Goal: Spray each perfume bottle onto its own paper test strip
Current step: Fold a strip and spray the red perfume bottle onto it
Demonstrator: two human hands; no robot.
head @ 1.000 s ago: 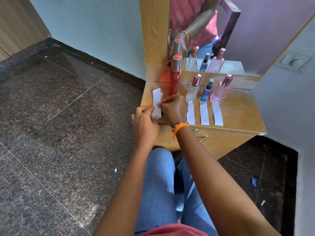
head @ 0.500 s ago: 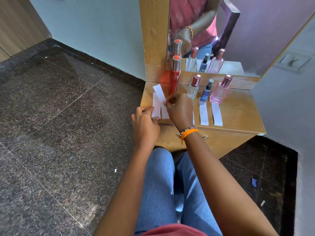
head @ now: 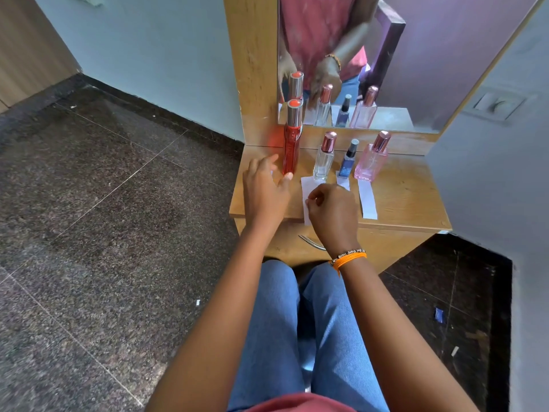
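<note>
Four perfume bottles stand in a row on the wooden shelf (head: 410,200): a tall red bottle (head: 292,147), a clear bottle (head: 323,162) with a rose cap, a small blue bottle (head: 347,165) and a pink bottle (head: 370,163). My left hand (head: 264,188) lies open on the shelf, its fingertips at the red bottle's base. My right hand (head: 334,212) pinches a white paper strip (head: 307,187) lying in front of the clear bottle. Further strips lie before the blue bottle (head: 343,184) and the pink bottle (head: 367,202). A sliver of paper (head: 271,173) peeks from under my left hand.
A mirror (head: 416,55) behind the shelf reflects the bottles and a person's hands. A wall (head: 490,173) closes in on the right. A metal drawer handle (head: 312,242) sits below the shelf edge. My knees in jeans are under the shelf; dark stone floor (head: 104,233) lies to the left.
My right hand lifted a strip from the left of the shelf and carried it right, in front of the clear bottle. My left hand opened and moved forward to the red bottle's base.
</note>
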